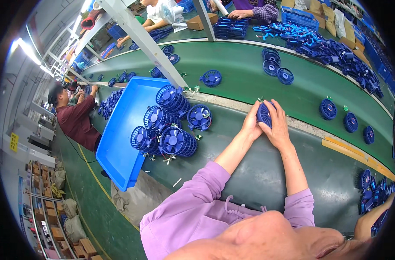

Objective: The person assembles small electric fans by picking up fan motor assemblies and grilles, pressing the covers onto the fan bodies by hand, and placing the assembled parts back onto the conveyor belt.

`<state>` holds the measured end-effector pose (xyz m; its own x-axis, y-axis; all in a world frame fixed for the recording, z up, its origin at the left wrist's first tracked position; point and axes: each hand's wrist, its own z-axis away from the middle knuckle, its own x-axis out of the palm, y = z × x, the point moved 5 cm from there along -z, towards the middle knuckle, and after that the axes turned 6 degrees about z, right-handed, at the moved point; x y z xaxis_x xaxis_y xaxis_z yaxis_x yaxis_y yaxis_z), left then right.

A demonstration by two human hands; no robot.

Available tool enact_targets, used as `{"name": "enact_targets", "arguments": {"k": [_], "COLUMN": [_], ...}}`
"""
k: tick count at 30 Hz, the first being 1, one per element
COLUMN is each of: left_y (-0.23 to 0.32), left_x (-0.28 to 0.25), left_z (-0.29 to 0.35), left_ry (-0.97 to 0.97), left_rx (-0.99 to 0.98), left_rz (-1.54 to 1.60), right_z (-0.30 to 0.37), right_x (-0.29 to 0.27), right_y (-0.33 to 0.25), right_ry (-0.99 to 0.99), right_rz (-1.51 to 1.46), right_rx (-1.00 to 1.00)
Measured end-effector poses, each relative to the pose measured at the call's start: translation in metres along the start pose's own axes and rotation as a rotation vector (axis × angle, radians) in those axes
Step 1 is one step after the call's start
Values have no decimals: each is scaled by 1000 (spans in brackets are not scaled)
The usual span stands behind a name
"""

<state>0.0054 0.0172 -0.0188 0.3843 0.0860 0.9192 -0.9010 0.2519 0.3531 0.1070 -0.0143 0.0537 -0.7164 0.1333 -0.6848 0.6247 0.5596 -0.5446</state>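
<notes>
Four stacks of blue fans (177, 142) stand along the right side of the blue tray (119, 134), with a single fan (199, 117) just beyond them. Well right of the tray, the left hand (251, 123) curls around one side of a round fan piece (264, 114) and the right hand (278, 125) covers the other, gripping it between them. This looks like pressing or fitting, though fingers hide any join. The next move seems to call for even pressure and level edges. Farther right of the tray, three round pieces (328, 109) lie on the green belt (238, 97).
</notes>
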Motion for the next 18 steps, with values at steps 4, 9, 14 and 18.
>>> {"name": "enact_targets", "arguments": {"k": [4, 9, 14, 18], "left_y": [7, 12, 10, 11], "left_x": [13, 42, 49, 46], "left_z": [11, 29, 39, 35], "left_ry": [53, 23, -10, -40], "left_rx": [208, 497, 791, 854], "left_rz": [-112, -434, -678, -769], "right_z": [3, 6, 6, 4], "right_x": [9, 17, 13, 21], "right_y": [2, 6, 2, 15], "right_ry": [76, 71, 63, 68], "right_rz": [-51, -499, -753, -858], "right_rx": [-12, 146, 231, 297]}}
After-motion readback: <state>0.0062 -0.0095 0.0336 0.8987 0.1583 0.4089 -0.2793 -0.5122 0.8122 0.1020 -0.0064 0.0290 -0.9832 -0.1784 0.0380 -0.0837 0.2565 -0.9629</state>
